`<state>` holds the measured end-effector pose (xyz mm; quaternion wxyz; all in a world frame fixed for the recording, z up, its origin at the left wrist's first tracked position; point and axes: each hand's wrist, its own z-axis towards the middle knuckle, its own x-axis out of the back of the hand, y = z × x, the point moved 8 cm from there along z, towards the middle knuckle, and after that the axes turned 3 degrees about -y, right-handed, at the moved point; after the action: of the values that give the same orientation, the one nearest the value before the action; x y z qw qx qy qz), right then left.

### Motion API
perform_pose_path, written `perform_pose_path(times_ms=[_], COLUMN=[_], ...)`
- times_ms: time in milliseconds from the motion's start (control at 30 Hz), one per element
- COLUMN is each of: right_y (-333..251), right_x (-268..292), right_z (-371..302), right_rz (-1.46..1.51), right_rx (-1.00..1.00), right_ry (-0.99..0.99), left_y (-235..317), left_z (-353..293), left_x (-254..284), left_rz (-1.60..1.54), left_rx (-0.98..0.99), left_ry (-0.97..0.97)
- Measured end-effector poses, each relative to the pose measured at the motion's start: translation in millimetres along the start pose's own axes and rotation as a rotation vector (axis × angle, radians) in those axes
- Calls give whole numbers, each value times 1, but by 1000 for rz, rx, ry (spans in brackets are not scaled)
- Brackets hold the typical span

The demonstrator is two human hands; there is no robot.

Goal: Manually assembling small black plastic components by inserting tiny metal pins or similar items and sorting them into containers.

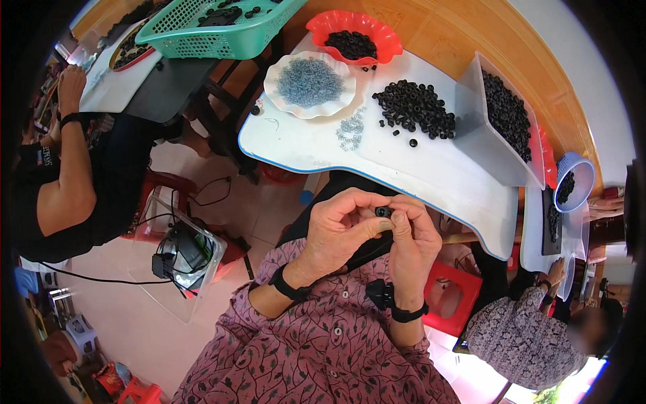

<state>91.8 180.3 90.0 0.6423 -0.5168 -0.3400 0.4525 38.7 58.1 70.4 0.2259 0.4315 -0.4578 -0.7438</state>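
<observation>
My left hand (336,227), right hand (412,241) pinching black ring-like part (383,211) between fingertips; likely light, stiff; hold by outer wall.

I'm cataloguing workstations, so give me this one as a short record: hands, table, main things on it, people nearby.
Hands: left hand and right hand pinching one small black part
Table: white, blue-edged tabletop
Left: wavy-rimmed white plate of translucent bits
Far edge: red bowl of black pieces
Middle: loose black pile
Right: translucent bin of black pieces
People: person at left, person at right
</observation>
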Motion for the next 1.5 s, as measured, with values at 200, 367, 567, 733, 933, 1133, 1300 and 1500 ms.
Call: perform_pose_path(times_ms=[200,367,567,733,933,1133,1300,1500], right_y=[-8,5,10,12,10,10,9,4], right_x=[-1,5,5,3,-3,-5,-8,-13], right_z=[0,-1,2,1,2,1,3,5], right_rz=[-173,20,48,126,293,204,116,19], right_rx=[37,-242,-291,-304,-288,-306,-312,-217], right_ry=[1,-73,-103,-99,-150,-142,-122,-133], left_y=[2,4,4,5,-8,-8,-3,-15], left_z=[2,4,3,3,4,5,5,7], left_x=[3,8,10,11,13,18,22,28], left_rz=[23,158,267,208,-156,-89,135,-188], left_rx=[-35,-126,-73,-65,62,47,-55,82], left_ry=[13,31,-17,-22,-25,-33,-40,-43])
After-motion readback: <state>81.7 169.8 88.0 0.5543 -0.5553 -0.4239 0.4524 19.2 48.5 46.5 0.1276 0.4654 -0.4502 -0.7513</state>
